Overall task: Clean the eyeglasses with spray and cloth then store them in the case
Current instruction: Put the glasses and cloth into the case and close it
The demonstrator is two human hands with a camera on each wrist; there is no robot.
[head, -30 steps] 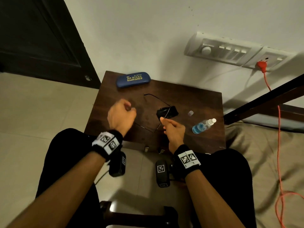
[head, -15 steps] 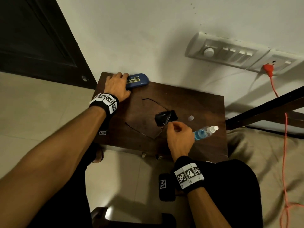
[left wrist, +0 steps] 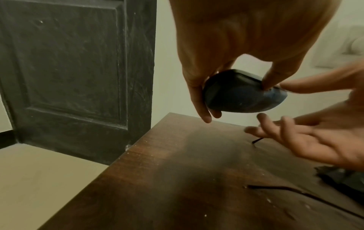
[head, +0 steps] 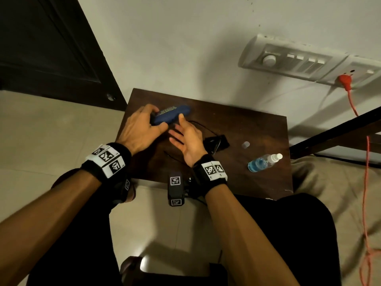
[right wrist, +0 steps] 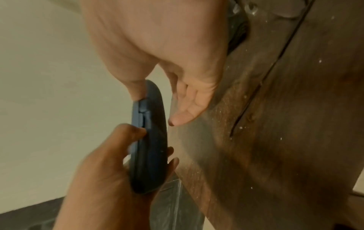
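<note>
Gripping the blue eyeglass case (head: 172, 117) around one end, the left hand (head: 138, 131) has its thumb on the near side and its fingers curled over the far side, holding the case lifted clear of the dark wooden desk (head: 257, 129). The left wrist view shows a gap between the case (left wrist: 242, 93) and the desk surface (left wrist: 177, 179) under it. The case is shut, its seam and a small clasp visible in the right wrist view (right wrist: 146, 140).

The right hand (head: 188, 141) is spread and relaxed, palm turned toward the left hand, with its thumb tip touching the free part of the case and the other fingers extended just below it, holding nothing.

Behind the right hand's wrist, on the desk, lie the eyeglasses (head: 214, 144), with thin dark temple arms reaching out on either side of that hand; they rest on or against a dark folded cloth (head: 223, 141), though the exact overlap is hard to tell. Farther from the right hand, on its outer side, a small clear cap (head: 245, 144) sits on the desk, and beyond it the spray bottle (head: 263, 162) with blue liquid lies on its side.
</note>
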